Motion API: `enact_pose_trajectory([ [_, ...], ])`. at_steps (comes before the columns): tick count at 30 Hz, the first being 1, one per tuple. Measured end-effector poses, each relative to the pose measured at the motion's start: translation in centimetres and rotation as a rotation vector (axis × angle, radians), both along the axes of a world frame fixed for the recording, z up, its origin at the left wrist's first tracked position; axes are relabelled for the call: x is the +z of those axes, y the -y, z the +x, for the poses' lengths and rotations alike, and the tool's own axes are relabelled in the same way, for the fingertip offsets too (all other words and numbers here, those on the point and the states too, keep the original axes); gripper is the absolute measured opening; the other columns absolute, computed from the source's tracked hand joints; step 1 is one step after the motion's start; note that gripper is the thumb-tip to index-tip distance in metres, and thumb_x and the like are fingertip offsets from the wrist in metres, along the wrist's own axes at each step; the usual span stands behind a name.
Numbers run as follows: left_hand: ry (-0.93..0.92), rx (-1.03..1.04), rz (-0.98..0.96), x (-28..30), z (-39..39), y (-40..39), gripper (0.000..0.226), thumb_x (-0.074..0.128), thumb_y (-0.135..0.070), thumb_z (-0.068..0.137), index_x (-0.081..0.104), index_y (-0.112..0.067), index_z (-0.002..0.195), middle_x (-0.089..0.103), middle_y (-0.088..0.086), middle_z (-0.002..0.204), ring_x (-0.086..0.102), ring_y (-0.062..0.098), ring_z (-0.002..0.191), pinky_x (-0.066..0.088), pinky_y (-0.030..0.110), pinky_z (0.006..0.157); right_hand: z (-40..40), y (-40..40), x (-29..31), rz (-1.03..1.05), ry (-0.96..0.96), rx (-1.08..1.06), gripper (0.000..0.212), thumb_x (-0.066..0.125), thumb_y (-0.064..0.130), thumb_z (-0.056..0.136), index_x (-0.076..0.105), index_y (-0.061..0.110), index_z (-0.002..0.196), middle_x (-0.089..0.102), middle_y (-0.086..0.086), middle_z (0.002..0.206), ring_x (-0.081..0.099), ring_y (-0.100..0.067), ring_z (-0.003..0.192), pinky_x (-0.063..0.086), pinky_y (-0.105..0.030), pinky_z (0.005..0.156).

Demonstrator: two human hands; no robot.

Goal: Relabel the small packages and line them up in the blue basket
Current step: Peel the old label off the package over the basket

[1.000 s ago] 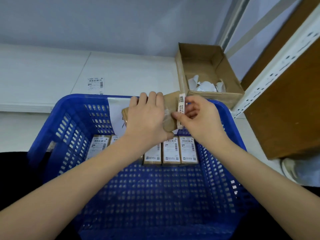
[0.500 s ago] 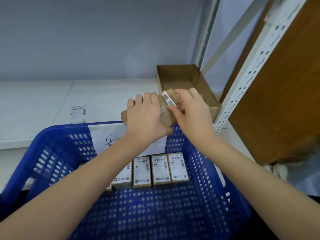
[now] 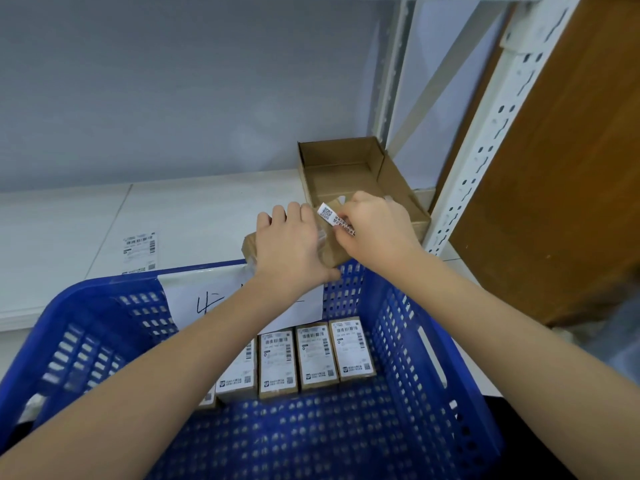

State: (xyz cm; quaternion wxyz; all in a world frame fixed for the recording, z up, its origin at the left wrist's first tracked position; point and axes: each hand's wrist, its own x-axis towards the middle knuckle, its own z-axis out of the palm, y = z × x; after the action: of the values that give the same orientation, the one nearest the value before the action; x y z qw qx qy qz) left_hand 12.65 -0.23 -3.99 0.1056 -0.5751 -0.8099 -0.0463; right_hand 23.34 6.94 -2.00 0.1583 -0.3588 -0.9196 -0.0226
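Note:
Above the far rim of the blue basket [image 3: 86, 306], my left hand [image 3: 289, 247] grips a small brown package [image 3: 332, 252] from on top. My right hand [image 3: 375, 226] pinches a narrow white label [image 3: 335, 222] with a QR code and holds it up off the package's right end. Several labelled brown packages [image 3: 313, 355] lie side by side in a row against the basket's far wall; my left forearm hides the ones at the left.
An open cardboard box [image 3: 346, 168] stands on the white shelf [image 3: 69, 230] just behind my right hand. A loose label sheet [image 3: 139, 252] lies on the shelf at left. A white paper sign [image 3: 194, 299] hangs on the basket's far wall. A white perforated rack post [image 3: 485, 133] rises at right.
Both hands with the package moved away from the basket, toward the cardboard box. The label has come further off the package, and the view tilted upward.

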Motion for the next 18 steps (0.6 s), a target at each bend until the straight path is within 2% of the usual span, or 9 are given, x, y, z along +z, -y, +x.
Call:
enact_pose_trajectory([
  [5,-0.029,-0.018,-0.017,-0.2,-0.4,-2.0,0.086,0.068,-0.068,0.064,0.041,-0.012,0.123,0.048,0.004,0.118,0.045,0.024,0.109,0.031,0.036,0.091,-0.8,-1.9,0.3,0.025,0.069,-0.029,0.023,0.05,0.03,0.089,0.062,0.011,0.088,0.044,-0.002,0.082,0.044,-0.022,0.067,0.025,-0.029,0.054],
  [9,-0.054,-0.012,-0.013,0.0,-1.0,-4.2,0.083,0.067,-0.066,0.065,0.041,-0.011,0.121,0.048,0.004,0.118,0.045,0.024,0.109,0.031,0.036,0.092,-1.1,-4.9,0.5,0.037,0.025,-0.028,0.024,0.054,0.034,0.085,0.063,0.012,0.086,0.052,-0.001,0.08,0.052,-0.022,0.07,0.031,-0.029,0.059],
  [14,-0.09,-0.016,-0.032,0.1,-1.9,-6.8,0.081,0.067,-0.066,0.065,0.042,-0.011,0.119,0.049,0.005,0.119,0.045,0.025,0.11,0.032,0.036,0.091,-1.6,-9.0,0.1,-0.087,-0.153,-0.024,0.022,0.059,0.032,0.081,0.069,0.014,0.09,0.067,-0.001,0.084,0.061,-0.02,0.078,0.051,-0.035,0.07],
  [16,-0.097,-0.007,-0.041,0.0,-2.4,-7.8,0.084,0.066,-0.067,0.066,0.041,-0.011,0.123,0.049,0.006,0.122,0.045,0.025,0.113,0.032,0.036,0.094,-1.7,-10.9,-0.5,-0.088,-0.18,-0.036,0.02,0.059,0.031,0.082,0.068,0.014,0.088,0.066,-0.001,0.083,0.061,-0.018,0.074,0.051,-0.033,0.066],
  [18,-0.111,0.007,-0.042,-0.1,-3.1,-8.5,0.088,0.065,-0.069,0.067,0.041,-0.01,0.127,0.049,0.006,0.126,0.046,0.025,0.116,0.033,0.036,0.096,-1.5,-13.0,-1.5,-0.047,-0.132,-0.064,0.019,0.058,0.03,0.084,0.067,0.014,0.087,0.064,-0.002,0.082,0.059,-0.018,0.071,0.045,-0.029,0.058],
])
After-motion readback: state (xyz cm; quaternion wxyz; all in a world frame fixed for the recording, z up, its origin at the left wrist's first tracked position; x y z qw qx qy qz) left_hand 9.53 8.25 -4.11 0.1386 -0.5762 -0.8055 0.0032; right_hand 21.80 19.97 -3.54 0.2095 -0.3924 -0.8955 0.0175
